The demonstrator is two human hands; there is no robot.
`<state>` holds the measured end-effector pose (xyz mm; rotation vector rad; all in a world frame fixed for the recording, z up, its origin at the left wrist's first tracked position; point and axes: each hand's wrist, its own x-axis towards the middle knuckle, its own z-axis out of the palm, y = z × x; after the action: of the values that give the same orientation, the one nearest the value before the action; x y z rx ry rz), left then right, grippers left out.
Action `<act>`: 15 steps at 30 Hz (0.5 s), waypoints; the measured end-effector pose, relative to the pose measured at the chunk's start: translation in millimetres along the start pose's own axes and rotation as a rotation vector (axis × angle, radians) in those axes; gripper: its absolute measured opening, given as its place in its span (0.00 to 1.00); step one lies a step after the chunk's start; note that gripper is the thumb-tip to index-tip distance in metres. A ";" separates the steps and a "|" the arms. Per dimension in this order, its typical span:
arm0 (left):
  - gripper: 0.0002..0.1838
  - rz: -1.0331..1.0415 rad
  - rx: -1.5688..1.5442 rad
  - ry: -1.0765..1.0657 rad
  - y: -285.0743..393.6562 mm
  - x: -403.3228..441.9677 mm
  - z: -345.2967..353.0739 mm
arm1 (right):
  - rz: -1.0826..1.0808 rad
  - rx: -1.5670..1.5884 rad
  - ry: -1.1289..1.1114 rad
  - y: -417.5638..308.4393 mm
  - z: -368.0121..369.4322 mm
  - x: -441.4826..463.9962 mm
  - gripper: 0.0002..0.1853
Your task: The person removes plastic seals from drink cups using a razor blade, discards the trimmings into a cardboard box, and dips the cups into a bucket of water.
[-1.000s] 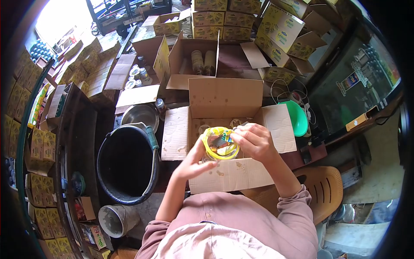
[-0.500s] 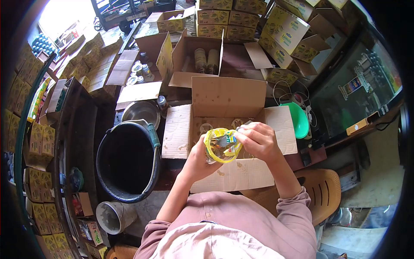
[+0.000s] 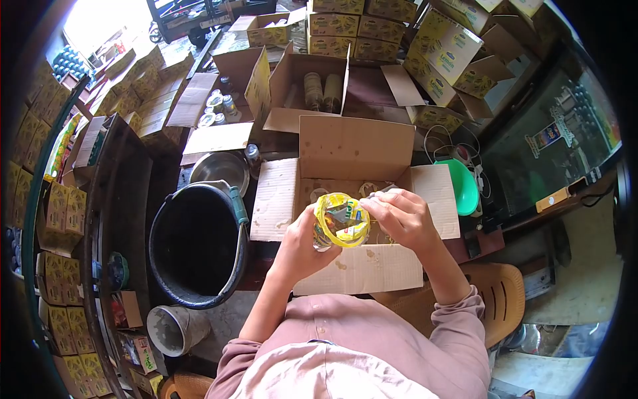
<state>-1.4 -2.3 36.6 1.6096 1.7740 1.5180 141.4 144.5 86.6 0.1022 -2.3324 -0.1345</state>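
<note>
My left hand (image 3: 300,247) is wrapped round a clear plastic jar (image 3: 341,221) with a yellow rim and printed yellow and green wrapping, its top tilted toward me. Beside the jar's right upper rim is my right hand (image 3: 401,216), thumb and fingers pinched together. A small greyish bit shows at those fingertips, too little to name. Both hands are over an open cardboard box (image 3: 355,147) whose flaps are spread out. Inside the box, a few pale round shapes show behind the jar, partly hidden by my hands.
Left of the box stand a black bucket (image 3: 193,249), a metal bowl (image 3: 220,171) and a small jar (image 3: 252,159). A green bowl (image 3: 460,188) is at the right, near a glass-fronted cabinet (image 3: 558,133). Further back, another open carton (image 3: 308,83) holds tall cylinders. Below is a grey pail (image 3: 174,330).
The jar has turned slightly in my left hand, so more green print shows. My right hand stays at its rim with a small shift of the fingers. The view has moved a little.
</note>
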 end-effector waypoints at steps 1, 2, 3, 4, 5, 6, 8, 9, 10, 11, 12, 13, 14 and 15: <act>0.30 0.000 0.003 0.002 0.4 0.1 0.0 | 0.000 0.004 -0.004 -0.6 -0.5 0.2 0.17; 0.30 -0.001 0.005 0.003 1.0 0.1 0.2 | 0.002 0.009 -0.008 -1.3 -0.9 0.1 0.17; 0.30 -0.002 0.007 0.003 1.7 -0.2 0.5 | 0.006 0.013 -0.010 -1.6 -0.9 -0.1 0.17; 0.30 -0.008 -0.004 -0.004 2.3 -0.2 0.8 | 0.010 0.017 -0.011 -1.5 -0.8 0.1 0.17; 0.29 -0.014 -0.015 -0.011 3.1 -0.5 1.0 | 0.015 0.020 -0.013 -1.5 -0.8 0.3 0.17; 0.29 -0.020 -0.025 -0.020 4.0 -0.7 1.1 | 0.012 0.028 -0.005 -1.6 0.4 -0.6 0.17; 0.28 -0.011 -0.074 -0.027 7.2 0.3 2.3 | 0.006 0.044 0.010 -1.6 4.9 -3.6 0.17; 0.28 -0.006 -0.098 -0.031 8.4 0.7 2.4 | 0.004 0.042 0.020 -1.7 6.4 -4.2 0.18; 0.28 -0.009 -0.115 -0.043 8.9 0.7 1.8 | 0.002 0.040 0.031 -1.7 7.7 -4.4 0.18; 0.28 -0.012 -0.133 -0.055 9.2 0.9 1.2 | 0.000 0.037 0.041 -1.4 8.6 -4.8 0.18; 0.28 -0.014 -0.150 -0.067 9.1 1.1 0.7 | 0.001 0.047 0.048 -1.3 9.5 -5.8 0.18; 0.28 -0.023 -0.164 -0.079 8.2 1.3 0.5 | 0.002 0.058 0.056 -1.4 10.3 -7.1 0.18; 0.29 -0.033 -0.178 -0.093 6.8 1.2 0.4 | 0.003 0.070 0.063 -1.8 10.8 -8.0 0.18; 0.30 -0.043 -0.193 -0.106 5.9 1.3 0.2 | 0.004 0.074 0.057 -2.2 10.8 -8.8 0.18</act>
<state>1.4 -2.2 41.9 1.5181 1.5457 1.5046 139.8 144.0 72.5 0.1367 -2.2809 -0.0422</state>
